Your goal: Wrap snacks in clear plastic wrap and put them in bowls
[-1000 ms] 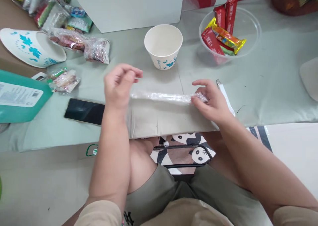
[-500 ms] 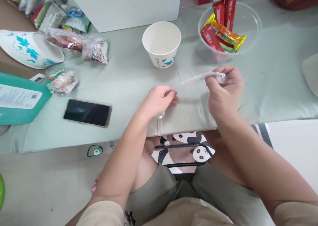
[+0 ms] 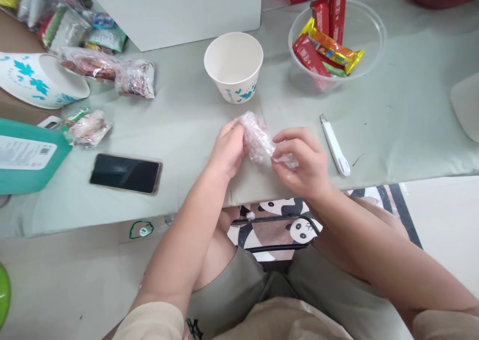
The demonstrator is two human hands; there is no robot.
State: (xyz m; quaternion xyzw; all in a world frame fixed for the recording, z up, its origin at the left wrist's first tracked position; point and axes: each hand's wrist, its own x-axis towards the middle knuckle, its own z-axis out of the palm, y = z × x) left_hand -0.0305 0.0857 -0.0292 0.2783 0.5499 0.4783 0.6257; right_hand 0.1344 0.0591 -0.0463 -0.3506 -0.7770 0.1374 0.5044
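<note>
Crumpled clear plastic wrap [image 3: 257, 136] is bunched between my two hands, just above the table near its front edge. My left hand [image 3: 231, 144] is closed around its left end. At the other end, the fingers of my right hand [image 3: 302, 156] pinch a twisted tail of the plastic. Behind my hands a white paper cup [image 3: 234, 66] with blue leaf prints stands upright, and its visible inside shows nothing. To the right of my right hand lies a white utility knife [image 3: 335, 145].
A clear plastic bowl [image 3: 374, 56] holds red and yellow snack packs. At left are a phone [image 3: 126, 173], a tipped paper cup [image 3: 30, 81], wrapped snacks [image 3: 88, 126] and a teal container [image 3: 30, 175]. A white box [image 3: 179, 16] stands at the back.
The plastic was stretched out between my hands and is now bunched up. My right hand moved left and nearer to me, uncovering the utility knife. The view shifted slightly.
</note>
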